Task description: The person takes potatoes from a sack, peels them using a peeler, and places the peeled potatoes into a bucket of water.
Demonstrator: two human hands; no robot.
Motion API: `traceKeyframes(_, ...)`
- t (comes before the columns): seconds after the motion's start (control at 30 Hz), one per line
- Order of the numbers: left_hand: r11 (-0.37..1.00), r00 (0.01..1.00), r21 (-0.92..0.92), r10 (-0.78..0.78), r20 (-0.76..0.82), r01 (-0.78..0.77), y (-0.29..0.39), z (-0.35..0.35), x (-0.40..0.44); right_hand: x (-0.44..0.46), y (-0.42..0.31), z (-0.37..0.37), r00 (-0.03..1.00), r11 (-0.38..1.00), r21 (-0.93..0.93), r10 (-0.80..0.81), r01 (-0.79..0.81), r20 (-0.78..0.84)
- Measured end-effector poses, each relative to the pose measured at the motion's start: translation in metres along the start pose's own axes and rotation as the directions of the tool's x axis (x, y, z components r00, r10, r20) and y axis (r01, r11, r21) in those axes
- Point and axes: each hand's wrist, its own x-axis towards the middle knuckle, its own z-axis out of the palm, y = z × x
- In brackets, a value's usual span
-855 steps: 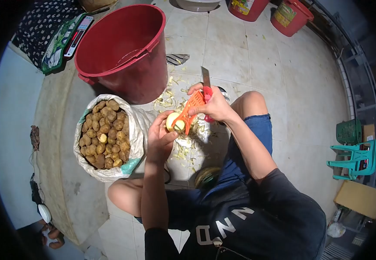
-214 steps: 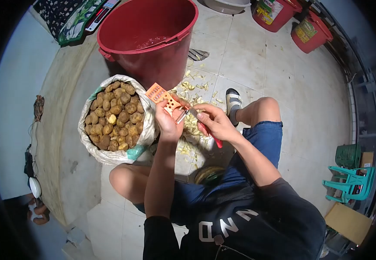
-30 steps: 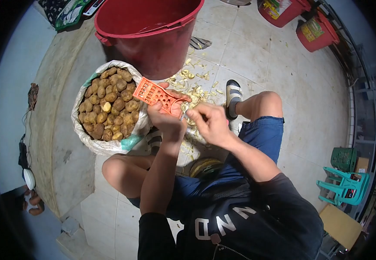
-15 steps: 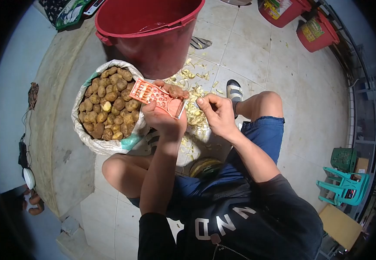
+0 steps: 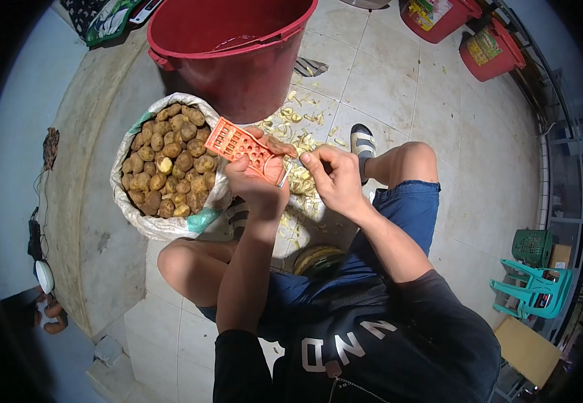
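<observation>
The left hand is wrapped around the peeler, thumb on its near edge and fingers behind its far edge, between the sack and the right hand, with the blade end pointing right. The right hand is curled just right of that blade, thumb and forefinger close together; whether it pinches anything, I cannot tell. With bare fingertips this near the blade, a slip of the right hand or a twist of the peeler could nick skin. A loose left grip could drop the peeler into the peelings on the floor. A swing to the left could knock the sack and spill potatoes, and peelings underfoot could make the shoe slide
</observation>
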Motion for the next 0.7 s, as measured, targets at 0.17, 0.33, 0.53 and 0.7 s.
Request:
traceKeyframes(0.17,1.000,1.000,-0.019,0.003,-0.005,-0.003,-0.002,-0.003,0.000,-0.006,-0.006,0.004,1.000,1.000,0.006,0.000,-0.001,0.029)
traceKeyframes(0.33,0.999,0.999,0.040,0.034,-0.024,-0.033,-0.001,-0.001,-0.001,0.000,0.002,-0.001,0.994,0.993,-0.086,0.084,-0.078,0.070)
traceKeyframes(0.53,0.998,0.997,0.043,0.043,-0.068,-0.040,-0.001,0.000,0.000,-0.002,-0.004,0.003,0.997,1.000,-0.010,0.024,-0.023,0.077)
traceKeyframes(0.7,0.999,0.998,0.028,0.026,-0.051,-0.025,-0.002,-0.005,0.002,-0.009,-0.004,0.010,0.989,0.991,0.022,-0.132,0.131,0.065)
